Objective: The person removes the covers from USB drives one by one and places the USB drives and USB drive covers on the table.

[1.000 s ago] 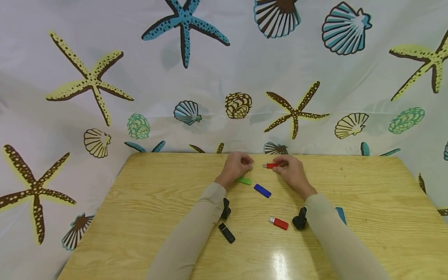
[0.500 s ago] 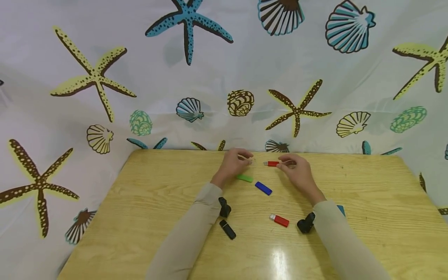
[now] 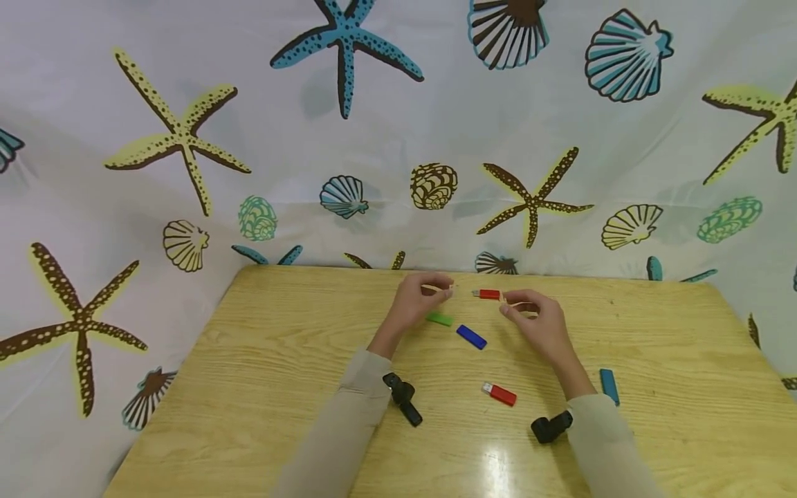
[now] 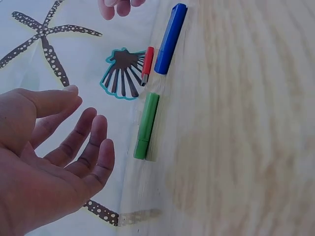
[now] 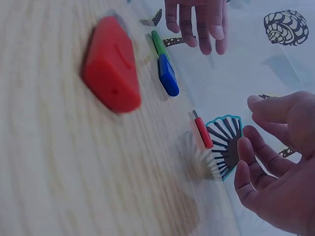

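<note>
While hands (image 3: 412,303) (image 3: 545,324) hover, drive (image 3: 490,294) lies between; red.

The left wrist camera (image 3: 402,393) partly hides the black stick (image 3: 412,415).

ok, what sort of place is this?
Likely a makeshift filming setup: a wooden table, a cloth printed with starfish and shells behind it, and a small black camera at each wrist. The wider room is out of view.

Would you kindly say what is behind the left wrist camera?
In the head view, a black USB stick pokes out from behind the camera; its far end is covered.
</note>
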`<control>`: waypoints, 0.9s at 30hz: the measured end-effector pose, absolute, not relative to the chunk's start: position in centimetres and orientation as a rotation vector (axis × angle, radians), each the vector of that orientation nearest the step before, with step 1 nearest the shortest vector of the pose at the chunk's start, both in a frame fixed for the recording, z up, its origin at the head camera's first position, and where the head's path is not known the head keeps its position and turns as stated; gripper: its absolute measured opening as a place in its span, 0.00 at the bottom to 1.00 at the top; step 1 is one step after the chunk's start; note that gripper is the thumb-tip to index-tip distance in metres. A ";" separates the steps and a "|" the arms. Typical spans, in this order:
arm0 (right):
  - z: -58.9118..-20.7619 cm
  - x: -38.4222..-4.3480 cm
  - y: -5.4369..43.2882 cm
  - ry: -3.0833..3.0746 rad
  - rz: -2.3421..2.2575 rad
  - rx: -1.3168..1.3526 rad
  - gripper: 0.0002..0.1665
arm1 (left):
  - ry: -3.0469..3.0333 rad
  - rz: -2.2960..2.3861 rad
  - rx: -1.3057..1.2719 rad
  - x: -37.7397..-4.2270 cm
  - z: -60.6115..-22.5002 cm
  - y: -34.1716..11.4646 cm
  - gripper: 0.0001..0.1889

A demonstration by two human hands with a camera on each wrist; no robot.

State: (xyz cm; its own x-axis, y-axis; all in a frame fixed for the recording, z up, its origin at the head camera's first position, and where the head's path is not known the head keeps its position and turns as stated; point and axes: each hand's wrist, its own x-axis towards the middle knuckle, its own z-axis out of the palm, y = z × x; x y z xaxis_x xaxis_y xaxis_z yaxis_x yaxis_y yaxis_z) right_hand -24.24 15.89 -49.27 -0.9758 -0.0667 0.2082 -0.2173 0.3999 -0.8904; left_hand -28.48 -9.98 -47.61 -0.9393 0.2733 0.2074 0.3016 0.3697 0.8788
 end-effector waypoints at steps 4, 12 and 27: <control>-49.2 -23.4 15.5 -2.503 1.661 0.228 0.20 | -2.579 -1.690 -0.508 -27.6 -47.7 -10.1 0.13; -49.6 -22.3 14.6 -2.489 1.698 0.220 0.21 | -2.564 -1.735 -0.480 -25.8 -47.7 -10.4 0.14; -50.6 -21.3 13.0 -2.595 1.647 0.226 0.16 | -2.516 -1.748 -0.518 -23.3 -47.9 -10.1 0.14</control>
